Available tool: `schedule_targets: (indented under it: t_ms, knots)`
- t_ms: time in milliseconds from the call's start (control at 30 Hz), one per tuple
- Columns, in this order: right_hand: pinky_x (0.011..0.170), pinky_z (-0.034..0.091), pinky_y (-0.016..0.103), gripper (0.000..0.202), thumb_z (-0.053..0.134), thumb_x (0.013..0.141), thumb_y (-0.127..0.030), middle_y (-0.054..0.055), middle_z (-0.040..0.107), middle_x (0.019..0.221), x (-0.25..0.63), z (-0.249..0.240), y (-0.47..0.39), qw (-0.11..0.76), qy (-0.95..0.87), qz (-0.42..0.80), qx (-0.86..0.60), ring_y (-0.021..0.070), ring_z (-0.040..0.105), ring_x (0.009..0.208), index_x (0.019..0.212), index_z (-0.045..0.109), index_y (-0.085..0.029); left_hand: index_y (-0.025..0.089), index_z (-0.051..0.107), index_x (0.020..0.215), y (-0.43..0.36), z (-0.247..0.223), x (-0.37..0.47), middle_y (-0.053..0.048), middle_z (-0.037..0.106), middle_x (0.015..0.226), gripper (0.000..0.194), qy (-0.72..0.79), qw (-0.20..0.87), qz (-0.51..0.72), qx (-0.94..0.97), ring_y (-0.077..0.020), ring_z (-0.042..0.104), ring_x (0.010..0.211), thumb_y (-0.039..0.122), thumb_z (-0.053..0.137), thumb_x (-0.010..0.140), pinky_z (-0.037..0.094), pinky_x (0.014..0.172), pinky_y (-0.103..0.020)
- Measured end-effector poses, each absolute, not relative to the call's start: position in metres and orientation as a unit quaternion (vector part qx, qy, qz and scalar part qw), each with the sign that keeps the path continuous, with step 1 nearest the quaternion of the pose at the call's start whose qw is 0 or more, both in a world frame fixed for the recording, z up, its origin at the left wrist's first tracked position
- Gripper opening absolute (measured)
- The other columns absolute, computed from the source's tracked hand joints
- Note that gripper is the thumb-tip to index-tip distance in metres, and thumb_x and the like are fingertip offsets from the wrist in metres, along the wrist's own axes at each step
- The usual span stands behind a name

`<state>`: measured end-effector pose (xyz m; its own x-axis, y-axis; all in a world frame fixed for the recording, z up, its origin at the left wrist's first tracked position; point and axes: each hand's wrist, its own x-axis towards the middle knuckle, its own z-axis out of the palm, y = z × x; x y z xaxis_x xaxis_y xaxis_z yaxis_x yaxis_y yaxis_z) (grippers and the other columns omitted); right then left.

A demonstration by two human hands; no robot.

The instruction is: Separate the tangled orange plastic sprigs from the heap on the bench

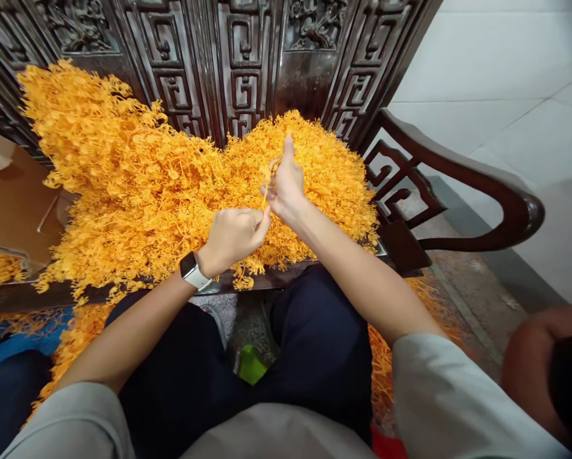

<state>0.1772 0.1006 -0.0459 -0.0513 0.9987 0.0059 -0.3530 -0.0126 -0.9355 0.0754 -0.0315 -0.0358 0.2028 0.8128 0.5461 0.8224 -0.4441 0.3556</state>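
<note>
A thin orange-yellow plastic-looking sprig (267,189) stretches between my two hands above the heap. My left hand (235,234), with a watch (193,270) on its wrist, is closed and pinches the sprig's lower stem between thumb and fingertips. Just above it and to the right, my right hand (288,182) has its thumb pointing up and its fingers curled against the upper part of the sprig. The fingers' far side is partly hidden. Behind and under both hands spreads a large heap of similar curly orange sprigs (137,185).
The heap lies on a dark carved wooden bench (305,83) with a curved armrest (486,191) at right. A cardboard box (15,197) stands at left. More sprigs lie on the floor. Other people's limbs show at both lower edges, including a knee (529,357).
</note>
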Motion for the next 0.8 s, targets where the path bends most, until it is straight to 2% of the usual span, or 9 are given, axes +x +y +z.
schedule_targets:
  t_ms: [200, 333, 467, 500, 567, 667, 733, 800]
  knots:
    - [0.039, 0.015, 0.025, 0.071, 0.063, 0.082, -0.093, -0.012, 0.019, 0.051, 0.199, -0.030, 0.126, 0.600, -0.412, 0.551, -0.408, 0.0085, 0.024, 0.041, 0.070, 0.038, -0.028, 0.021, 0.026, 0.058, -0.032, -0.029, 0.071, 0.003, 0.030, 0.051, 0.056, -0.514, -0.035, -0.380, -0.768, -0.0114, 0.027, 0.047, 0.033, 0.051, 0.107, 0.016, 0.058, -0.036]
    - [0.040, 0.016, 0.024, 0.074, 0.057, 0.087, -0.091, -0.011, 0.019, 0.052, 0.212, -0.025, 0.143, 0.637, -0.391, 0.535, -0.394, 0.0083, 0.024, 0.043, 0.068, 0.026, -0.027, 0.020, 0.026, 0.058, -0.037, -0.019, 0.072, 0.003, 0.027, 0.051, 0.056, -0.489, -0.030, -0.409, -0.770, -0.0103, 0.025, 0.047, 0.031, 0.052, 0.107, 0.015, 0.056, -0.036]
    - [0.043, 0.017, 0.024, 0.070, 0.058, 0.089, -0.087, -0.012, 0.015, 0.055, 0.257, -0.028, 0.168, 0.663, -0.369, 0.471, -0.449, 0.0094, 0.021, 0.045, 0.068, 0.029, -0.027, 0.019, 0.023, 0.055, -0.048, 0.002, 0.059, 0.004, 0.022, 0.050, 0.060, -0.485, -0.003, -0.481, -0.730, -0.0089, 0.020, 0.045, 0.028, 0.057, 0.104, 0.014, 0.053, -0.036]
    - [0.044, 0.019, 0.024, 0.067, 0.056, 0.091, -0.087, -0.011, 0.019, 0.056, 0.269, -0.030, 0.173, 0.676, -0.369, 0.447, -0.455, 0.0105, 0.023, 0.047, 0.069, 0.032, -0.027, 0.019, 0.022, 0.054, -0.049, 0.006, 0.053, 0.004, 0.021, 0.049, 0.061, -0.492, -0.009, -0.491, -0.719, -0.0087, 0.019, 0.045, 0.028, 0.058, 0.103, 0.013, 0.053, -0.035]
    - [0.048, 0.031, 0.027, 0.063, 0.048, 0.094, -0.087, -0.006, 0.035, 0.060, 0.285, -0.031, 0.178, 0.685, -0.401, 0.405, -0.455, 0.0133, 0.036, 0.053, 0.074, 0.043, -0.027, 0.019, 0.020, 0.053, -0.046, 0.010, 0.038, 0.004, 0.018, 0.049, 0.064, -0.505, -0.043, -0.505, -0.699, -0.0083, 0.016, 0.045, 0.030, 0.061, 0.102, 0.010, 0.051, -0.035]
    - [0.068, 0.049, 0.032, 0.063, 0.047, 0.094, -0.086, 0.005, 0.061, 0.084, 0.288, -0.025, 0.172, 0.650, -0.504, 0.345, -0.452, 0.0182, 0.057, 0.079, 0.083, 0.059, -0.026, 0.019, 0.019, 0.053, -0.037, 0.009, 0.020, 0.004, 0.016, 0.049, 0.067, -0.511, -0.101, -0.523, -0.674, -0.0082, 0.014, 0.046, 0.033, 0.064, 0.100, 0.008, 0.050, -0.034]
    - [0.076, 0.052, 0.034, 0.062, 0.055, 0.092, -0.085, 0.007, 0.066, 0.095, 0.278, -0.015, 0.158, 0.623, -0.561, 0.317, -0.443, 0.0201, 0.061, 0.092, 0.087, 0.064, -0.024, 0.019, 0.019, 0.053, -0.030, 0.006, 0.015, 0.004, 0.016, 0.049, 0.067, -0.511, -0.124, -0.517, -0.675, -0.0082, 0.014, 0.047, 0.033, 0.065, 0.100, 0.008, 0.049, -0.034]
    - [0.074, 0.051, 0.032, 0.060, 0.061, 0.090, -0.084, 0.005, 0.066, 0.091, 0.265, -0.004, 0.135, 0.589, -0.607, 0.344, -0.407, 0.0193, 0.063, 0.090, 0.086, 0.066, -0.023, 0.019, 0.019, 0.053, -0.025, 0.004, 0.016, 0.003, 0.016, 0.049, 0.067, -0.510, -0.138, -0.494, -0.691, -0.0080, 0.014, 0.047, 0.034, 0.065, 0.099, 0.008, 0.048, -0.033]
